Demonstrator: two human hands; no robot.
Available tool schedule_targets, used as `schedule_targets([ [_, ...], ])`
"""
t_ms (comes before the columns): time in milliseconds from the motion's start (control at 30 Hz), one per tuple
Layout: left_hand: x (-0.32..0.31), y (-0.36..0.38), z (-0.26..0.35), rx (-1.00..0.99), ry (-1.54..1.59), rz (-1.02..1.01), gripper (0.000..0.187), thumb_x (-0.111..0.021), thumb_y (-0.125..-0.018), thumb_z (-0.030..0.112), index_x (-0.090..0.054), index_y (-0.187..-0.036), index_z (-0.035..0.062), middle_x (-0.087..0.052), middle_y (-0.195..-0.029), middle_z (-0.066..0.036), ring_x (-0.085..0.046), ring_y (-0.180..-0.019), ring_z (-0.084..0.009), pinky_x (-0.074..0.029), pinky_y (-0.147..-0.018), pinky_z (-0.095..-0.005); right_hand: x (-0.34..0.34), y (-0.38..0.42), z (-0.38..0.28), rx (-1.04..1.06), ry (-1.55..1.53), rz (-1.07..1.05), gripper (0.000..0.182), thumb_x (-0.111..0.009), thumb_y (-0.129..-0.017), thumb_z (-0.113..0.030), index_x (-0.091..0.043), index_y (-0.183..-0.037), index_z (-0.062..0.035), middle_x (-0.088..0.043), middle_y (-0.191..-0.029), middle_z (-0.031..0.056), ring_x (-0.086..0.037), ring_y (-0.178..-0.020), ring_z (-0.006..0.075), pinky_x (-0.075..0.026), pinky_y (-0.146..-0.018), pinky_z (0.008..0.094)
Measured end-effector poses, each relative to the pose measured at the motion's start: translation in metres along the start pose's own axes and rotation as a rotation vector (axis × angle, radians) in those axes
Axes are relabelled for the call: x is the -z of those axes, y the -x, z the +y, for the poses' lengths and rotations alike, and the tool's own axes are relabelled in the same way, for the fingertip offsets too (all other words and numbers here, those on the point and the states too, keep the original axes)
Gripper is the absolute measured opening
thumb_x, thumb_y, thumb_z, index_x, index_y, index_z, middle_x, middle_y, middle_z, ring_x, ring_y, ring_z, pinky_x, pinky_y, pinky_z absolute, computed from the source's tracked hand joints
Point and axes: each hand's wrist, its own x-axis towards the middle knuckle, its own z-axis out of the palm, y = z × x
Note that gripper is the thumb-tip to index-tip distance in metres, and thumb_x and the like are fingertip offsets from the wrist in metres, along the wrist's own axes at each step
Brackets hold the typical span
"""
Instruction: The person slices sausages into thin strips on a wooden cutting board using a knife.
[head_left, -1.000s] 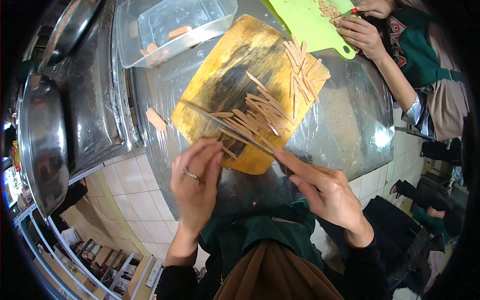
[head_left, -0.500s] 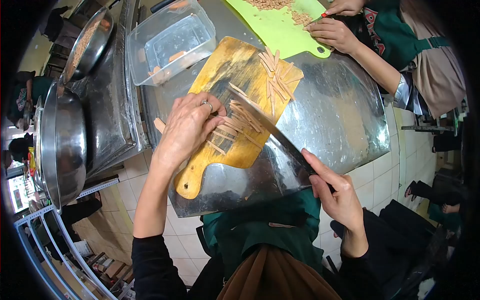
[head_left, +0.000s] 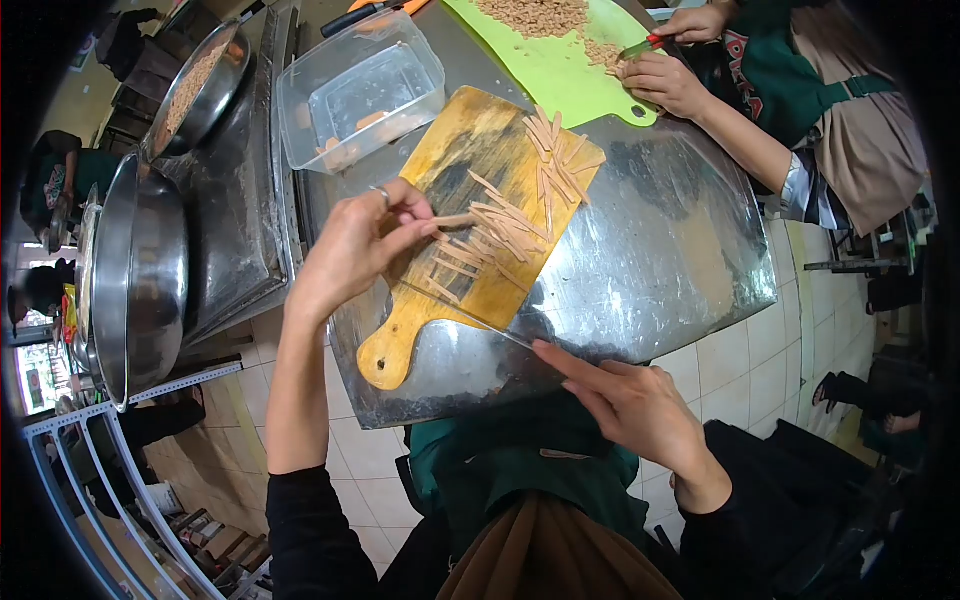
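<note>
My left hand (head_left: pixel 355 245) is over the left side of a wooden cutting board (head_left: pixel 425 150), with thumb and fingers pinching a pinkish-tan sausage strip (head_left: pixel 455 221). In my right hand (head_left: pixel 645 410) is a knife (head_left: pixel 465 314); its thin blade lies low across the board near the handle end, seen almost edge-on. Cut strips (head_left: pixel 505 228) are spread over the middle of the board beside my left fingers. Another pile of strips (head_left: pixel 558 165) rests at the board's far right corner.
A clear plastic container (head_left: pixel 425 105) with several sausage pieces stands behind the board. Across the metal table (head_left: pixel 680 230), another person's hands (head_left: pixel 670 85) use a red-handled knife on a green cutting board (head_left: pixel 545 70) with chopped bits. Large metal bowls (head_left: pixel 155 280) stand at left.
The knife has swung left and down, from among the strips toward the board's handle end. My left hand has lifted a strip, and the strips in the middle are more spread out.
</note>
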Motion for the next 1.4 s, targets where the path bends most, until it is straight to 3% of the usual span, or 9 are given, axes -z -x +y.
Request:
schedule_targets([
  [200, 0.028, 0.040, 0.008, 0.027, 0.068, 0.212, 0.014, -0.074, -0.094, 0.010, -0.069, -0.101, -0.0006, -0.067, -0.090, -0.001, -0.059, -0.083, -0.0100, -0.050, -0.079, -0.0274, -0.033, -0.033, -0.004, 0.115, 0.074, 0.197, 0.052, -0.061, -0.103, -0.016, -0.050, -0.153, -0.0235, -0.062, -0.060, 0.0124, -0.064, -0.048, 0.0297, -0.049, -0.043, 0.0398],
  [500, -0.008, 0.039, -0.009, -0.036, 0.064, 0.106, 0.016, -0.072, -0.095, 0.012, -0.070, -0.104, -0.0005, -0.070, -0.086, -0.013, -0.067, -0.079, -0.0212, -0.053, -0.075, -0.0341, 0.001, -0.070, 0.018, 0.028, -0.069, 0.262, 0.052, -0.058, -0.102, -0.015, -0.051, -0.152, -0.0254, -0.068, -0.079, 0.0265, -0.069, -0.068, 0.0436, -0.055, -0.065, 0.0492],
  [567, -0.020, 0.027, -0.008, 0.008, 0.091, 0.041, 0.013, -0.071, -0.096, 0.010, -0.070, -0.104, -0.0004, -0.069, -0.088, -0.006, -0.064, -0.082, -0.0140, -0.052, -0.076, -0.0310, 0.020, -0.075, 0.012, -0.099, -0.202, 0.181, 0.050, -0.058, -0.103, -0.017, -0.053, -0.151, -0.0273, -0.070, -0.085, 0.0264, -0.071, -0.075, 0.0432, -0.055, -0.071, 0.0460],
  [700, -0.033, -0.003, 0.002, -0.023, -0.011, 0.009, 0.016, -0.070, -0.097, 0.013, -0.069, -0.107, -0.0002, -0.070, -0.088, -0.008, -0.064, -0.078, -0.0155, -0.053, -0.074, -0.0325, 0.035, -0.077, 0.027, -0.062, -0.242, 0.242, 0.047, -0.056, -0.105, -0.018, -0.055, -0.151, -0.0260, -0.067, -0.075, 0.0181, -0.064, -0.062, 0.0235, -0.053, -0.070, 0.0367],
  [900, -0.041, -0.033, 0.001, -0.155, -0.033, 0.119, 0.018, -0.070, -0.096, 0.013, -0.070, -0.112, 0.0029, -0.070, -0.100, -0.011, -0.067, -0.084, -0.0195, -0.053, -0.075, -0.0343, 0.047, -0.059, 0.022, -0.098, -0.286, 0.297, 0.048, -0.054, -0.106, -0.016, -0.053, -0.152, -0.0250, -0.064, -0.071, 0.0124, -0.057, -0.059, 0.0139, -0.052, -0.066, 0.0342],
  [1067, -0.008, 0.002, -0.025, -0.199, -0.032, 0.330, 0.020, -0.065, -0.097, 0.003, -0.071, -0.116, 0.0035, -0.067, -0.114, -0.011, -0.069, -0.089, -0.0225, -0.054, -0.079, -0.0357, 0.029, -0.042, 0.015, -0.070, -0.223, 0.162, 0.048, -0.058, -0.104, -0.015, -0.055, -0.151, -0.0216, -0.069, -0.077, 0.0179, -0.063, -0.056, 0.0219, -0.053, -0.066, 0.0359],
  [1100, 0.004, 0.017, -0.028, -0.138, -0.086, 0.326, 0.023, -0.059, -0.098, -0.002, -0.070, -0.117, 0.0033, -0.067, -0.112, -0.012, -0.069, -0.094, -0.0219, -0.055, -0.082, -0.0361, 0.025, -0.042, 0.013, -0.013, -0.185, 0.154, 0.046, -0.058, -0.103, -0.016, -0.056, -0.149, -0.0225, -0.072, -0.083, 0.0213, -0.070, -0.063, 0.0320, -0.055, -0.067, 0.0395],
  [1200, 0.026, 0.056, -0.043, 0.123, -0.316, 0.158, 0.028, -0.057, -0.094, -0.007, -0.069, -0.118, -0.0005, -0.067, -0.118, -0.014, -0.068, -0.105, -0.0267, -0.055, -0.088, -0.0356, 0.016, -0.049, 0.011, -0.006, -0.146, 0.097, 0.045, -0.058, -0.104, -0.018, -0.058, -0.148, -0.0243, -0.072, -0.085, 0.0238, -0.072, -0.071, 0.0381, -0.056, -0.068, 0.0431],
  [1400, 0.007, 0.073, -0.060, -0.117, -0.778, 0.246, 0.028, -0.065, -0.092, 0.001, -0.067, -0.119, 0.0035, -0.068, -0.126, -0.009, -0.064, -0.116, -0.0304, -0.055, -0.093, -0.0409, 0.019, -0.064, 0.015, -0.087, -0.082, 0.169, 0.045, -0.058, -0.103, -0.020, -0.057, -0.148, -0.0264, -0.071, -0.086, 0.0276, -0.072, -0.076, 0.0412, -0.056, -0.068, 0.0446],
])
